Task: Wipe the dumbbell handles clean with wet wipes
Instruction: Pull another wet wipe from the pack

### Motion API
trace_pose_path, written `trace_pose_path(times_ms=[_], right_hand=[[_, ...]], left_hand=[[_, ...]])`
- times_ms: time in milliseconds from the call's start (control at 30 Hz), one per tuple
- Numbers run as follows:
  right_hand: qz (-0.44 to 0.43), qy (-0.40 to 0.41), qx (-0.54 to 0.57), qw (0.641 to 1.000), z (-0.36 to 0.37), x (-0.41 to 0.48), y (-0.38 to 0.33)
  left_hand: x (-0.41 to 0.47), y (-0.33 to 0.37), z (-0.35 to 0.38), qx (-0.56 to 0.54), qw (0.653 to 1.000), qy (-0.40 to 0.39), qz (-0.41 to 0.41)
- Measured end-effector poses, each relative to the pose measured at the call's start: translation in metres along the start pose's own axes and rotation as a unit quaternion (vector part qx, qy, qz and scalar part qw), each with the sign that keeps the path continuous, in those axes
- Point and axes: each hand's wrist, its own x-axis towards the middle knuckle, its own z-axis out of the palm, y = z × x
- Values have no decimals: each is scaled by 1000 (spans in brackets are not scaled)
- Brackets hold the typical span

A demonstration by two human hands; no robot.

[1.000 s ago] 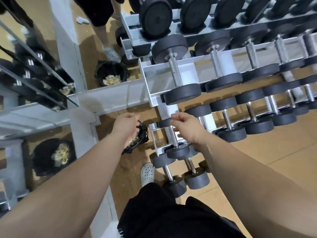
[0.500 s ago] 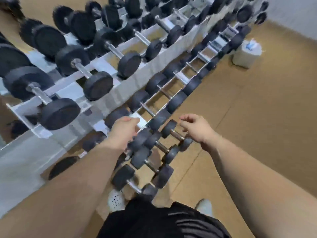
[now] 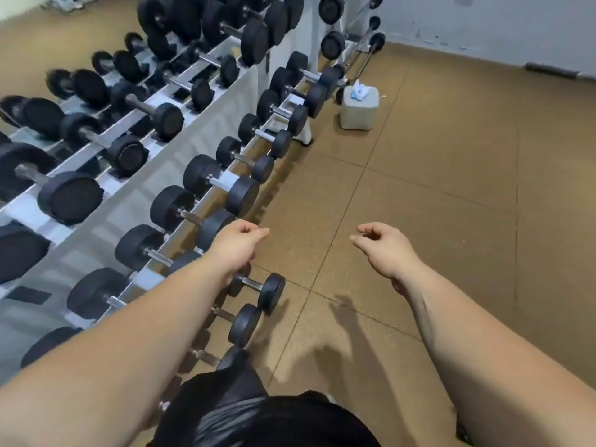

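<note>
Black dumbbells with metal handles fill a white rack (image 3: 200,137) running from lower left to the far end. A small dumbbell (image 3: 258,287) sits on the lowest tier just below my left wrist. My left hand (image 3: 237,245) hovers over the rack's front edge, fingers loosely curled, holding nothing. My right hand (image 3: 382,250) hangs over the bare floor, also loosely curled and empty. A white tub of wet wipes (image 3: 358,106), a wipe sticking out of its top, stands on the floor by the rack's far end.
Brown rubber floor tiles (image 3: 451,221) spread to the right of the rack. A grey wall (image 3: 483,24) closes the far side. More weights hang on a white upright stand (image 3: 314,43) beyond the tub. My dark shorts fill the bottom of the view.
The view has swung right along the rack. Both hands have left the small dumbbells and now hover apart, empty. The tub of wipes has come into fuller view.
</note>
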Motion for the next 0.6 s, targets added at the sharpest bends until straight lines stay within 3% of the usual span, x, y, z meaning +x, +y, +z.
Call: trace_pose_path(times_ms=[267,433,600], right_hand=[[46,17,32,998,-71,87,28],[46,30,27,998,-118,200,15],[65,56,41,995,-176,318,-17]], left_hand=[[85,76,82,6,999,-36,13],[191,136,130,-17,999,-49,6],[305,240,164,-21,996,-82,4]])
